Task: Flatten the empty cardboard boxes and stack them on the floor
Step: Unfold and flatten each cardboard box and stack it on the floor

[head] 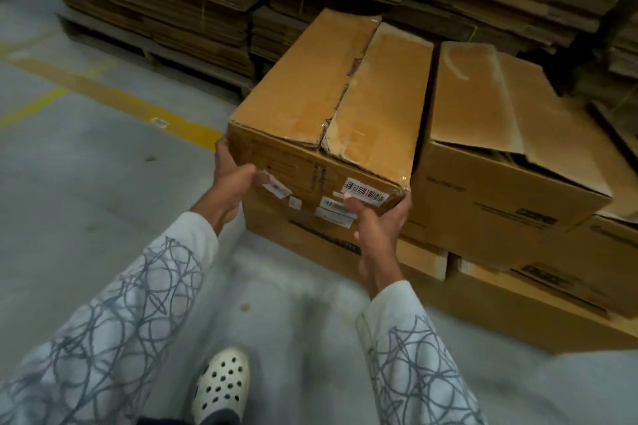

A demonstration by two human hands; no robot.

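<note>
No word or number can be read; all the print is blurred. On the near face of the cardboard box, a white barcode label sits just above the thumb of the right hand: its bars show, its digits do not. A second white label lies just left of that thumb, its lines illegible. A torn white sticker lies just beside the thumb of the left hand. Dark lettering on the lower box, left of the right wrist, is smeared, as is that on the neighbouring box beyond the right fingers.
</note>
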